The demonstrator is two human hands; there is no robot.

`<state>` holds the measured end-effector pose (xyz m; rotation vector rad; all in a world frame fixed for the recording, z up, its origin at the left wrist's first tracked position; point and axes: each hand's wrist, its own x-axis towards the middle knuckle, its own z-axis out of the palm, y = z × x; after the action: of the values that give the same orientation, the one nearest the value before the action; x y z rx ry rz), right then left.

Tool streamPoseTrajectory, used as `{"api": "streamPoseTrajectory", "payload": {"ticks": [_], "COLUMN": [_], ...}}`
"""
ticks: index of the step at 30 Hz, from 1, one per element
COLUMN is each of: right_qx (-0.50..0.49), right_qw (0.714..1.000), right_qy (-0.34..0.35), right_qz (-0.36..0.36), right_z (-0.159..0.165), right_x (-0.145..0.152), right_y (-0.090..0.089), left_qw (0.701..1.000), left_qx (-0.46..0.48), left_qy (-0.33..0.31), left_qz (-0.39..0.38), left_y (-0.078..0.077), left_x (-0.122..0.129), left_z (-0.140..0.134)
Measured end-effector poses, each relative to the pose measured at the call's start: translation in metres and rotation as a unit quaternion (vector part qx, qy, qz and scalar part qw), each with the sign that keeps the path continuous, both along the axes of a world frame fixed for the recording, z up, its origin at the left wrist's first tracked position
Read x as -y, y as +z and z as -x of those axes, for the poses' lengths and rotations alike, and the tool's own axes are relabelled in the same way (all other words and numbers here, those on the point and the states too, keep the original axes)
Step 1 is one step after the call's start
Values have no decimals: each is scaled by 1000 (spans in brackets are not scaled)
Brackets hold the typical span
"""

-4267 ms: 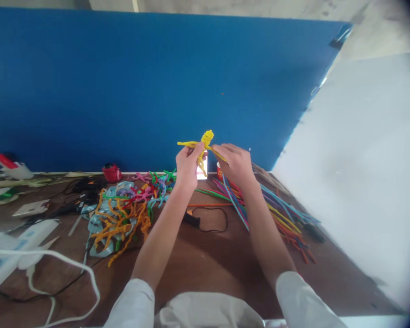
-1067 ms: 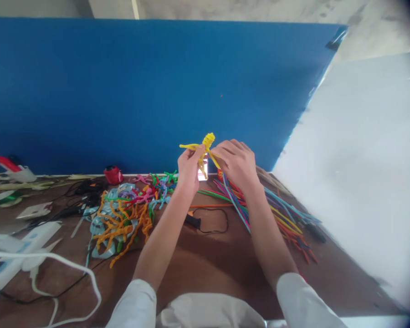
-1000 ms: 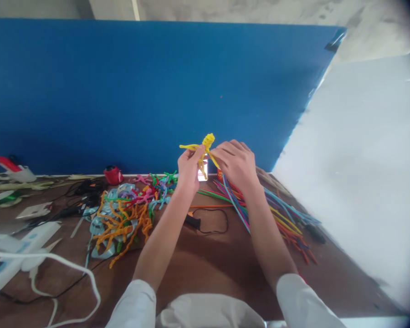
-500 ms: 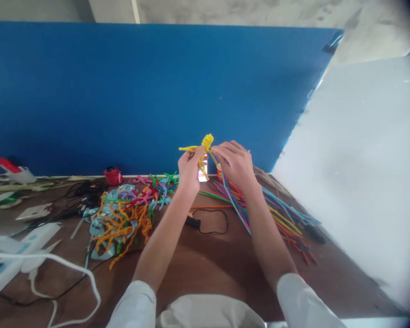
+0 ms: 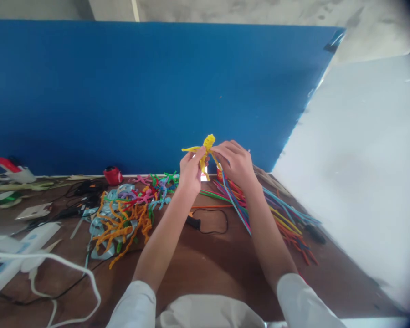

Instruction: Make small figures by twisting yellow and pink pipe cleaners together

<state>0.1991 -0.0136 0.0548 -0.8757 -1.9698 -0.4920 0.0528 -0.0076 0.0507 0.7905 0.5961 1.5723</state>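
A yellow figure of twisted pipe cleaner (image 5: 209, 141) is held up above the back of the table, its coiled top pointing up. My left hand (image 5: 190, 172) pinches its middle between thumb and fingers, with a yellow arm sticking out to the left. On the other side my right hand (image 5: 235, 160) has thumb and fingertips closed on the figure's right-hand strand. One yellow strand hangs below the fingers. Part of the figure's body is hidden behind my left thumb.
Twisted orange and multicoloured pipe-cleaner figures (image 5: 130, 223) are heaped on the left. Straight pipe cleaners (image 5: 280, 216) fan out at right. A thin black cable (image 5: 227, 223) loops between them. A red pot (image 5: 112, 175), power strip (image 5: 23, 246) and white cable (image 5: 94, 287) lie left. Behind rises a blue panel (image 5: 157, 91).
The yellow figure and my left hand have shifted slightly to the right, and the figure has turned a little. My right hand stays nearly in place.
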Motion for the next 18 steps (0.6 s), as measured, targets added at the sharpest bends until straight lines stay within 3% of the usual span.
{"api": "streamPoseTrajectory", "payload": {"ticks": [18], "right_qx": [-42], "right_qw": [999], "right_qy": [13], "right_qz": [-13], "right_z": [-1], "right_x": [1], "right_y": [0], "left_qw": [1000], "left_qx": [8], "left_qy": [-19], "left_qz": [-1], "left_y": [1], "left_x": [9], "left_z": [-4]}}
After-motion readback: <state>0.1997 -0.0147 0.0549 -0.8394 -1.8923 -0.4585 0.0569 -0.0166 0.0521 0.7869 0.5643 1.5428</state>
